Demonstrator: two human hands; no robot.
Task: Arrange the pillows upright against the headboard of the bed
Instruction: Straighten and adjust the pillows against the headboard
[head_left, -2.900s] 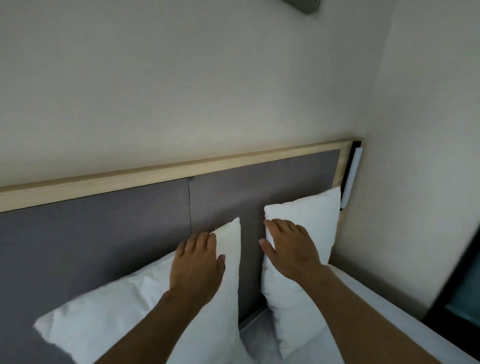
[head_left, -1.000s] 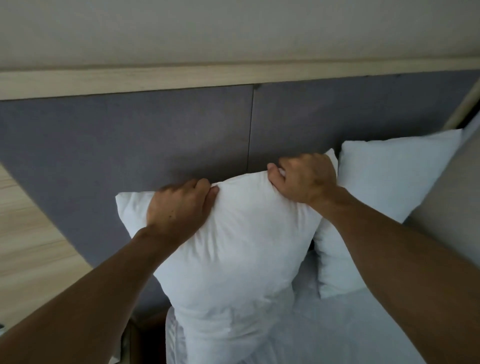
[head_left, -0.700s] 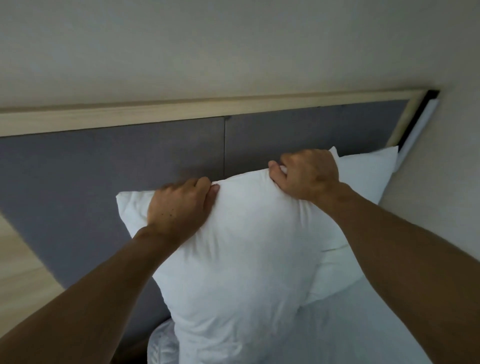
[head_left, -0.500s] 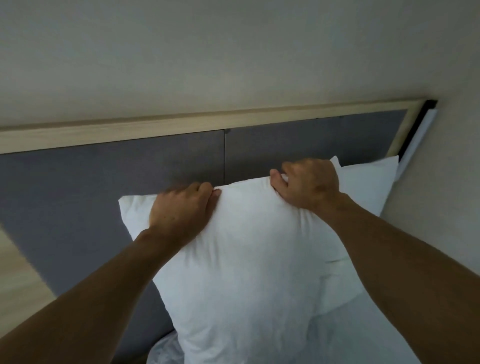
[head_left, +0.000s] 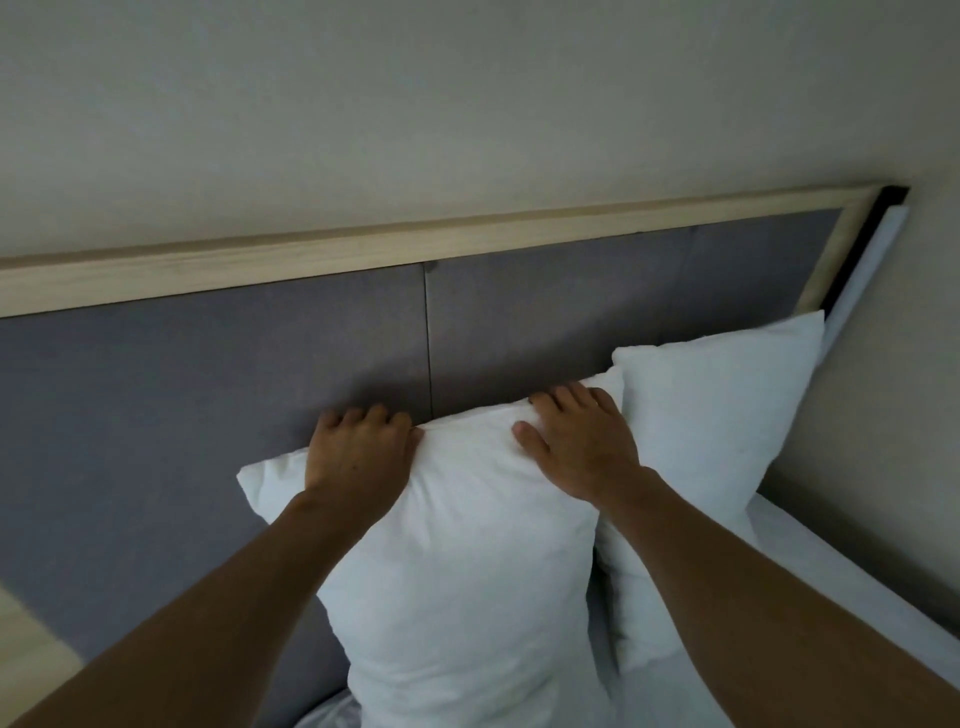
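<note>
Pillow (head_left: 462, 561) stands long axis upright against headboard (head_left: 208, 374); left hand (head_left: 358, 457) grips its top edge, right hand (head_left: 576, 441) rests flat, fingers released.

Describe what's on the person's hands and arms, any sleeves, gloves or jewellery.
Both the left hand and the right hand are bare: no gloves, no rings on the visible fingers. Both forearms are uncovered as far as the frame shows, with no sleeve, watch or bracelet.

A plain pale wall (head_left: 467, 114) fills the top. A light wooden top (head_left: 26, 649) shows at the bottom left corner.
</note>
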